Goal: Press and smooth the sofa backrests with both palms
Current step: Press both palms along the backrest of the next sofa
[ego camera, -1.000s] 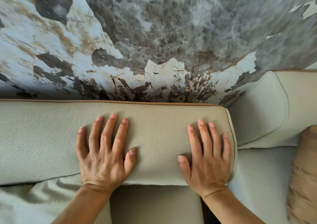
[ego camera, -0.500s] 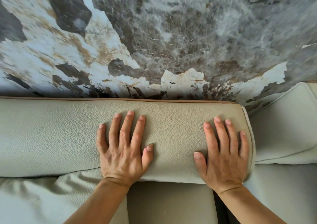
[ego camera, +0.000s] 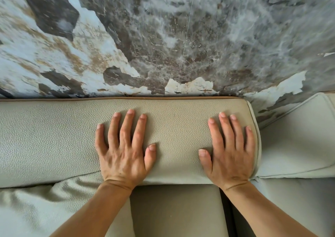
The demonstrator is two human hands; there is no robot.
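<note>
A pale beige pebbled-leather backrest [ego camera: 177,133] with brown piping along its top runs across the middle of the view. My left hand [ego camera: 125,149] lies palm down on it, fingers spread, a little left of centre. My right hand [ego camera: 230,151] lies flat the same way near the backrest's right end, its little finger close to the end seam. Both palms press into the leather and hold nothing. A second backrest [ego camera: 297,137] of the same pale leather adjoins at the right, angled away.
A marbled grey, brown and white wall [ego camera: 163,37] rises right behind the backrest. Seat cushions [ego camera: 177,209] lie below my wrists. A rumpled pale fabric [ego camera: 36,206] lies at the lower left. A dark gap [ego camera: 225,200] separates two seat cushions.
The view has shifted left, so the backrest's right end and both hands sit further right in frame. Both palms stay flat on the same backrest; the tan cushion at the far right has left the view.
</note>
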